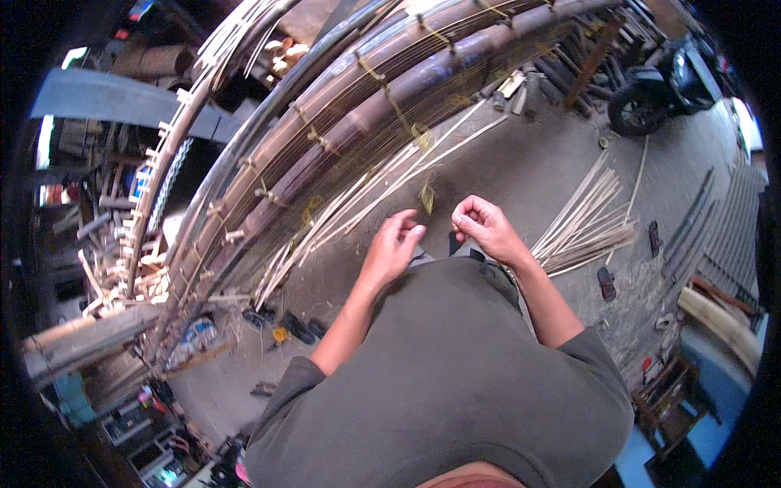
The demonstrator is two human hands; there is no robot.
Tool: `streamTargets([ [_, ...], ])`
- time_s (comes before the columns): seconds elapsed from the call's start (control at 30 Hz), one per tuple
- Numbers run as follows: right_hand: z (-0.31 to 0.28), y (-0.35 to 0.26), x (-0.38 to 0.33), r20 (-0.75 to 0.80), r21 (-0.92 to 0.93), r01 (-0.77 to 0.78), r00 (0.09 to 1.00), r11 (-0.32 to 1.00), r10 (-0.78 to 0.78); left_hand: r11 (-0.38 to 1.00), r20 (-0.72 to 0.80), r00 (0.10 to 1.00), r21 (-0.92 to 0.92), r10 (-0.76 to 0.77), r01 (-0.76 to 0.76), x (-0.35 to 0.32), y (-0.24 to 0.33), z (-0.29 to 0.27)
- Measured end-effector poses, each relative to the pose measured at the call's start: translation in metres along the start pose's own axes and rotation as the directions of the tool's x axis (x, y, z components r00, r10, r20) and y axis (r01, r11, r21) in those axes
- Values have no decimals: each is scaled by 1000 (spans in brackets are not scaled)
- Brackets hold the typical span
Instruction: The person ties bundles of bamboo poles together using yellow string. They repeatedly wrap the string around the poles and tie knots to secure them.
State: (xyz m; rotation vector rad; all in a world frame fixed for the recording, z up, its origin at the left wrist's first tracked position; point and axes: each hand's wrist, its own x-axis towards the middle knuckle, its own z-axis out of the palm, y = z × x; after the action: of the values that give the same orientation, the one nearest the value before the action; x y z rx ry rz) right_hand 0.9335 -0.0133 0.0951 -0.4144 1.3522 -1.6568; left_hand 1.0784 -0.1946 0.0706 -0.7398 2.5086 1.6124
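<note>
In front of my body, my left hand [392, 246] is held with its fingers loosely bent and the thumb apart from them; nothing shows in it. My right hand [486, 228] is pinched, thumb against fingertips; whatever it holds, if anything, is too small to make out. Just beyond both hands hangs a tuft of yellow strips [427, 196]. Farther out, long brown poles [342, 134] run side by side, tied at intervals with yellowish cords. Thin pale sticks [358, 199] lie along the floor between them and my left hand.
Right of me, a fanned bundle of pale sticks [587, 218] lies on the concrete floor. A motorbike [667, 85] stands at the far right. Sandals [606, 284] lie nearer. Wood offcuts [134, 281] crowd the left, and a small wooden stand [669, 398] is at the lower right.
</note>
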Motion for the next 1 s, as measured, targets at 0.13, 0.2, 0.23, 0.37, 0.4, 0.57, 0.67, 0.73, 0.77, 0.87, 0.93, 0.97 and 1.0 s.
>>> streamTargets([
  [0.13, 11, 19, 8, 59, 15, -22, 998, 1000, 21, 759, 50, 998, -651, 28, 11, -13, 26, 25],
  [0.2, 17, 22, 13, 80, 85, -57, 996, 995, 50, 739, -24, 999, -672, 31, -39, -14, 27, 24],
  [0.23, 20, 22, 15, 89, 119, -75, 994, 990, 65, 744, -49, 999, -668, 3, -35, -16, 26, 21],
  [0.37, 33, 19, 20, 129, -20, -33, 991, 999, 35, 894, -109, 994, -446, -11, -39, -23, 20, 6],
  [0.4, 35, 23, 20, 140, -70, -9, 990, 998, 19, 940, -99, 995, -340, 0, -34, -25, 19, 1],
  [0.57, 41, 14, 17, 180, -463, 86, 984, 882, -2, 891, -39, 997, -452, -60, 36, -31, 13, 1],
  [0.67, 37, 16, 18, 184, -433, 37, 982, 901, 48, 662, 8, 994, -745, -112, 81, -35, 5, 6],
  [0.73, 33, 26, 18, 197, -321, -6, 978, 947, 73, 532, 38, 993, -841, -116, 94, -35, 9, 4],
  [0.77, 35, 27, 16, 214, -270, 44, 977, 962, 16, 481, 36, 994, -873, -107, 83, -36, 11, 6],
  [0.87, 28, 41, 18, 169, -349, 85, 985, 933, -27, 389, 84, 995, -916, -47, 96, -40, 23, 9],
  [0.93, 16, 36, 17, 61, -467, 174, 984, 867, -165, 401, 129, 989, -912, 73, 89, -46, 34, 2],
  [0.97, -3, 51, 23, 10, -414, 180, 981, 893, -193, 610, 224, 974, -778, 47, 150, -49, 41, -5],
  [1.0, -12, 50, 25, -31, -358, 186, 977, 915, -211, 652, 201, 979, -747, 36, 129, -48, 42, -2],
])
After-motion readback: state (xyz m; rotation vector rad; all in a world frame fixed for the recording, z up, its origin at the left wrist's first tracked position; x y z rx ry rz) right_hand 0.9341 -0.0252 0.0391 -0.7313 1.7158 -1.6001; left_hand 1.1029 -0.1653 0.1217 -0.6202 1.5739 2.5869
